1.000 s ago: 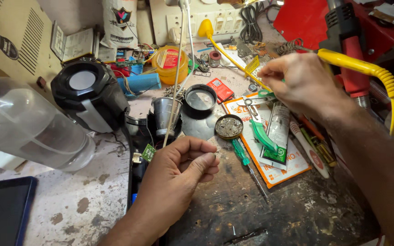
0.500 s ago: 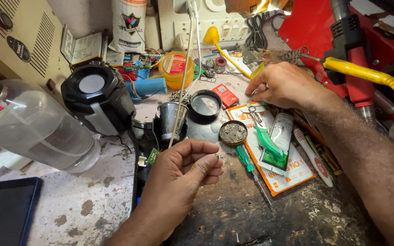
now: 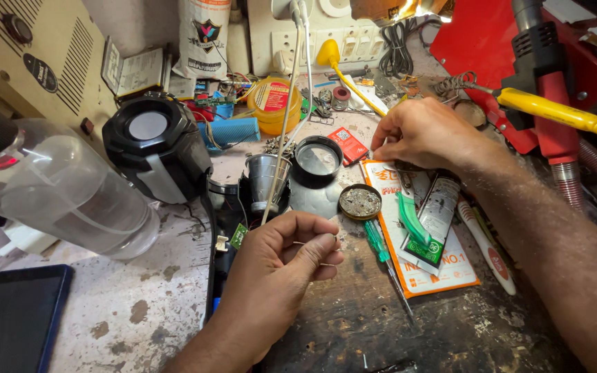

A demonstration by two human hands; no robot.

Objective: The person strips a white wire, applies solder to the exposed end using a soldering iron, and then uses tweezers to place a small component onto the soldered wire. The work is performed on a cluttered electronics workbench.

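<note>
Left hand point(image 3: 281, 259) pinched thin white wire point(image 3: 279, 148) for steadiness; right hand point(image 3: 419, 135) curled over printed orange-white card point(image 3: 428, 269), grasp unclear.

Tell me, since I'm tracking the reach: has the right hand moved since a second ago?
Yes. The right hand has come down toward the orange-edged card.

Two bare hands, no gloves, rings or watch visible. Left hand point(image 3: 281, 259) with bare forearm, nails short. Right hand point(image 3: 423, 135) with bare, hairy forearm running off near right edge. No sleeves in view on either arm.
</note>
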